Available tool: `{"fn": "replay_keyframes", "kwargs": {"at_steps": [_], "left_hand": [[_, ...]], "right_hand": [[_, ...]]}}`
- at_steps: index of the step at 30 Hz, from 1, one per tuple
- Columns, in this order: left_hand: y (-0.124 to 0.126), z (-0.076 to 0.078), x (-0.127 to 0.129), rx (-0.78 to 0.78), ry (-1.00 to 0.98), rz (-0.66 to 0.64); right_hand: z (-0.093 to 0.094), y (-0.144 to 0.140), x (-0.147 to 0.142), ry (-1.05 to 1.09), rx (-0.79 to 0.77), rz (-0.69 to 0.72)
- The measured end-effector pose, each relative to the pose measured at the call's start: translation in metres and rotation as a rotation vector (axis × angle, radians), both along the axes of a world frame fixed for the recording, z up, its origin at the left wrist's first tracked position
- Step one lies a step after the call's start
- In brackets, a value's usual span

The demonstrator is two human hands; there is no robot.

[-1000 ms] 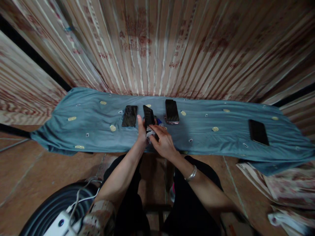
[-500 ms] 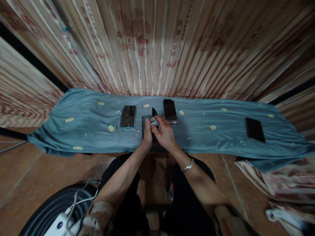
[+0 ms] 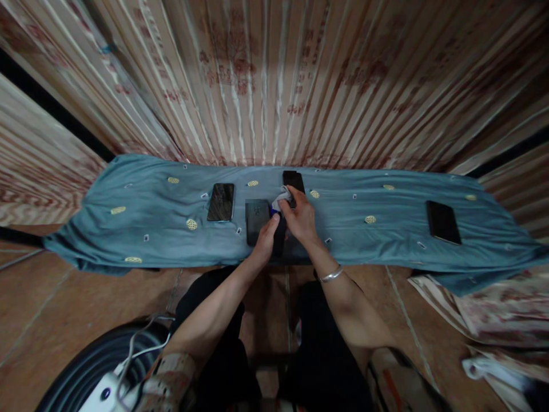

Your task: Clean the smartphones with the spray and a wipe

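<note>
Your right hand (image 3: 300, 217) has carried the cloth (image 3: 281, 200), pinched, onto the far phone (image 3: 293, 180); your left hand (image 3: 266, 240), loosely open, touches the near phone (image 3: 257, 220), which could slide off the sheet (image 3: 150, 217).

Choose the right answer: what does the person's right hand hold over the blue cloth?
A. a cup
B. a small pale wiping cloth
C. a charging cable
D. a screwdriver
B: the right hand pinches a small pale wiping cloth just by the far phone on the blue cloth.
</note>
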State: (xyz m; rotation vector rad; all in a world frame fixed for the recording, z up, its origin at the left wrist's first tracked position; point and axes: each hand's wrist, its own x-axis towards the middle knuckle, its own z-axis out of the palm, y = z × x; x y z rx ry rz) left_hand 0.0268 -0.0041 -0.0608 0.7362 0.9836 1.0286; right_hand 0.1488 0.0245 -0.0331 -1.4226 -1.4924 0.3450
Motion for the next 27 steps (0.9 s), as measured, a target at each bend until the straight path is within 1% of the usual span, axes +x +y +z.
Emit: {"fn": "replay_keyframes", "kwargs": {"at_steps": [2,4,8,10,12,15,18,22,27], "left_hand": [[-0.003,0.006,0.0,-0.012,0.006,-0.011],[-0.004,0.011,-0.001,-0.021,-0.022,-0.013],[-0.001,0.023,-0.009,-0.074,-0.146,-0.054],[0.002,0.03,-0.015,-0.105,-0.199,-0.072],[0.004,0.036,-0.021,-0.123,-0.241,-0.065],[0.006,0.043,-0.027,-0.114,-0.291,-0.051],[0.007,0.045,-0.029,-0.102,-0.315,-0.027],[0.006,0.042,-0.03,-0.12,-0.323,0.006],[0.006,0.036,-0.03,-0.122,-0.286,-0.015]], "right_hand": [[-0.002,0.004,0.008,0.058,0.009,-0.006],[-0.006,0.009,0.015,0.167,0.0,-0.017],[-0.013,0.018,0.019,0.516,-0.091,-0.005],[-0.013,0.018,0.017,0.702,-0.156,0.03],[-0.012,0.016,0.015,0.824,-0.214,0.059],[-0.007,0.01,0.013,0.883,-0.269,0.08],[-0.003,0.006,0.01,0.922,-0.318,0.087],[-0.001,0.001,0.005,0.971,-0.392,0.125],[0.002,-0.002,-0.001,1.004,-0.428,0.176]]}}
